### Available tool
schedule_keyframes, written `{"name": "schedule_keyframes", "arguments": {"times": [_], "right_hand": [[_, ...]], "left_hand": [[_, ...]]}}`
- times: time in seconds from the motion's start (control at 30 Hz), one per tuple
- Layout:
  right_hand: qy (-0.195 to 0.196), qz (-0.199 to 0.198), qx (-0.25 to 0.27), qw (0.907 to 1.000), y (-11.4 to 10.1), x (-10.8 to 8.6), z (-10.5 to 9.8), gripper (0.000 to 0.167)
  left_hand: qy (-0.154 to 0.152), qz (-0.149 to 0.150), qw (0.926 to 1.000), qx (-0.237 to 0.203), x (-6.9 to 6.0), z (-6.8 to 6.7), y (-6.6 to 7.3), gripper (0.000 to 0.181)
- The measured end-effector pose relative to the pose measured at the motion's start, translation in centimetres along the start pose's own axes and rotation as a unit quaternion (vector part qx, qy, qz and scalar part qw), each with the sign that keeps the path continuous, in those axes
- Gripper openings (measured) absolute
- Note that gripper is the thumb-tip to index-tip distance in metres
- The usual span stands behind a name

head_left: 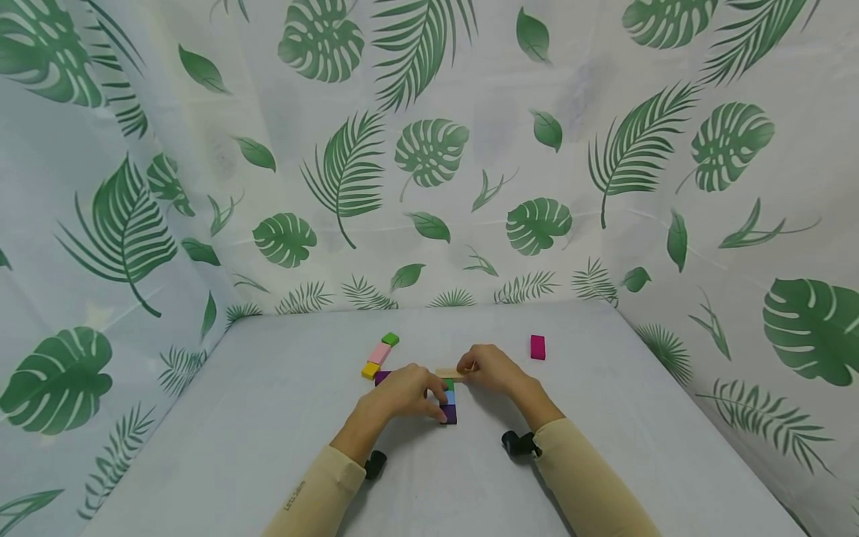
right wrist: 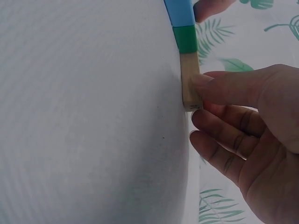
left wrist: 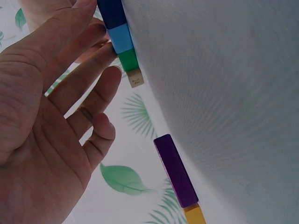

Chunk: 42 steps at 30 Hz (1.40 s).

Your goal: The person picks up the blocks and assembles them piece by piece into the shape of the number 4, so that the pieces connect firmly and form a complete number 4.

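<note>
A column of blocks lies flat on the white table: a dark navy block (head_left: 449, 415), a light blue one (left wrist: 121, 38) and a green one (right wrist: 185, 39). Across the column's far end lies a plain wooden block (right wrist: 189, 77). My right hand (head_left: 493, 368) pinches that wooden block's right end between thumb and fingers. My left hand (head_left: 405, 391) is at the column's left side, its thumb and a finger at the navy block (left wrist: 111, 13) and light blue block; its other fingers are loosely bent.
Left of the column, a purple block (left wrist: 176, 171), a yellow block (head_left: 370, 370), a pink block (head_left: 379, 353) and a green block (head_left: 391, 338) form a line. A magenta block (head_left: 537, 347) lies apart at the right. Leaf-patterned cloth rises behind the table.
</note>
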State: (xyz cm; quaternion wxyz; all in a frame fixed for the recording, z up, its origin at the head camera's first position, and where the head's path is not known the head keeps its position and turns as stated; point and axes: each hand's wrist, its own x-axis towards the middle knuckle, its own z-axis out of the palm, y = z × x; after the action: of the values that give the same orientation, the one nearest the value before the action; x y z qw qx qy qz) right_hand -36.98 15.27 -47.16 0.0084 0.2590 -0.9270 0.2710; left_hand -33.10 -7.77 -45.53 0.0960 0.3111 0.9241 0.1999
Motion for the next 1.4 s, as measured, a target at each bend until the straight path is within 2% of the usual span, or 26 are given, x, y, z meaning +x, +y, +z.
{"name": "schedule_keyframes", "arguments": {"times": [0.4,1.03,1.4], "right_hand": [[-0.006,0.005,0.003,1.0,-0.12,0.07,-0.08,0.014],[-0.014,0.025,0.003,0.9996,-0.12,0.25,-0.06,0.016],[-0.013,0.025,0.007,0.9996,-0.25,0.21,-0.09,0.014]], "left_hand": [[0.005,-0.005,1.0,-0.002,-0.08,-0.06,0.06,0.023],[0.0,0.004,1.0,-0.005,-0.19,-0.21,0.13,0.023],[0.003,0.017,0.9995,-0.025,-0.13,-0.03,0.0,0.032]]}}
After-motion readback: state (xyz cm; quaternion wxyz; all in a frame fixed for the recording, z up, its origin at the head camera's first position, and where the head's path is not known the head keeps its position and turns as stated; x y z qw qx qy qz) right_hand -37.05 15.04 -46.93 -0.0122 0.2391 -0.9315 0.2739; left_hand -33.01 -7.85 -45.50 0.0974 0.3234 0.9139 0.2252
